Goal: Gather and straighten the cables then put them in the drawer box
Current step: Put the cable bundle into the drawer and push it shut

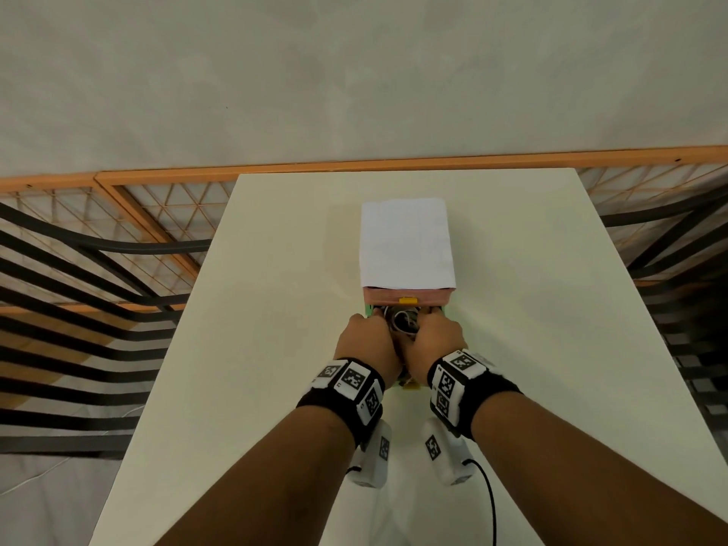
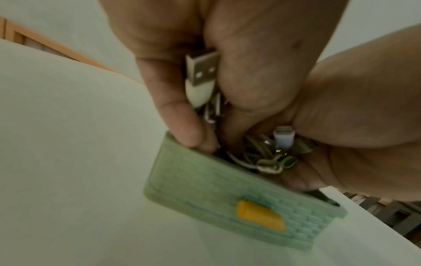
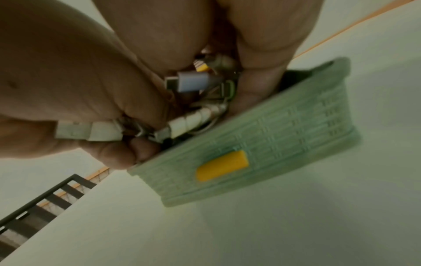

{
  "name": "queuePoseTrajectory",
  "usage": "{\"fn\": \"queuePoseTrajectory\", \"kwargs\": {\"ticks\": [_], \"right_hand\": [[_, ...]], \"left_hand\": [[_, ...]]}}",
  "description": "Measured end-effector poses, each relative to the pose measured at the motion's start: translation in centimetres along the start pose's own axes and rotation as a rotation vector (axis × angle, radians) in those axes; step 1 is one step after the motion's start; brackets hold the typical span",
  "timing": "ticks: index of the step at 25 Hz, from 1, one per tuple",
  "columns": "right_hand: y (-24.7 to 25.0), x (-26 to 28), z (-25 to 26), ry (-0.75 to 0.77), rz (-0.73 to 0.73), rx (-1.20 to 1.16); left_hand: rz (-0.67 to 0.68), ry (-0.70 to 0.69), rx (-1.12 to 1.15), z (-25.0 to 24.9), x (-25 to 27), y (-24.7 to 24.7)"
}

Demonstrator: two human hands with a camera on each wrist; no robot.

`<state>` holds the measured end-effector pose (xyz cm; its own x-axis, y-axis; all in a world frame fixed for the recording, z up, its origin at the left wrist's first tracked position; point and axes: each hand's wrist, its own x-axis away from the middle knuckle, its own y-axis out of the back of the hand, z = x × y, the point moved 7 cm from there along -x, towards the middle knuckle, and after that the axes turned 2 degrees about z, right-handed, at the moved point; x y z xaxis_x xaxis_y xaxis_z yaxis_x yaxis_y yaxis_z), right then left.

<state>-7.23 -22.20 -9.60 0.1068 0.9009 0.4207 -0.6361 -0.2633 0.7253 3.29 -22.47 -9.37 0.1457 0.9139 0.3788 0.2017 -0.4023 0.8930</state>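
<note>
The cables [image 1: 403, 321], a tangled bundle of white and grey leads, sit in the pulled-out green drawer [image 1: 369, 309] of the drawer box [image 1: 407, 297]. My left hand [image 1: 364, 340] and right hand [image 1: 437, 336] meet over the drawer, and both curl round the bundle. In the left wrist view the left fingers pinch a white USB plug [image 2: 200, 75] above the drawer front [image 2: 205, 189], with its yellow handle [image 2: 259, 215]. In the right wrist view a grey connector [image 3: 193, 81] and wound white cable [image 3: 193, 120] lie between the fingers at the drawer's rim [image 3: 262, 144]. The drawer's inside is mostly hidden.
The box stands mid-table on a white table [image 1: 236, 348], with a white sheet of paper [image 1: 405, 238] on top and a shut pink drawer above the green one. Black and orange railings [image 1: 98, 269] flank the table on both sides.
</note>
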Motion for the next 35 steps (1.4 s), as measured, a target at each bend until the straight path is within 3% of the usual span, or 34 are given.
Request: {"fn": "queuePoseTrajectory", "kwargs": {"ticks": [3,9,14,21,26,29,32,35], "right_hand": [[-0.3,0.5,0.0,0.045,-0.011,0.007],[-1.1,0.8,-1.0,0.109,0.167,0.027],[-1.3,1.3,-1.5,0.142,0.167,0.151],[-0.3,1.3,-0.9,0.106,0.105,0.341],[0.1,2.1,-0.3,0.242,0.150,0.529],[0.0,2.3,-0.6,0.343,0.127,0.647],[0.3,1.9,-1.6,0.375,0.123,0.605],[-0.3,1.8,-2.7,0.436,0.164,0.572]], "left_hand": [[-0.059,0.015,0.000,0.0,0.4,0.5],[-0.071,0.073,0.041,-0.1,0.6,0.6],[-0.056,0.142,0.093,0.2,0.3,-0.4],[-0.064,0.032,0.041,-1.1,2.1,-1.4],[-0.058,-0.054,0.036,-2.3,4.0,-1.0],[0.023,-0.093,-0.108,-2.5,3.9,-1.3],[0.037,-0.085,-0.217,-2.6,3.1,-0.8],[0.005,-0.029,-0.100,-1.7,2.4,-1.1]]}}
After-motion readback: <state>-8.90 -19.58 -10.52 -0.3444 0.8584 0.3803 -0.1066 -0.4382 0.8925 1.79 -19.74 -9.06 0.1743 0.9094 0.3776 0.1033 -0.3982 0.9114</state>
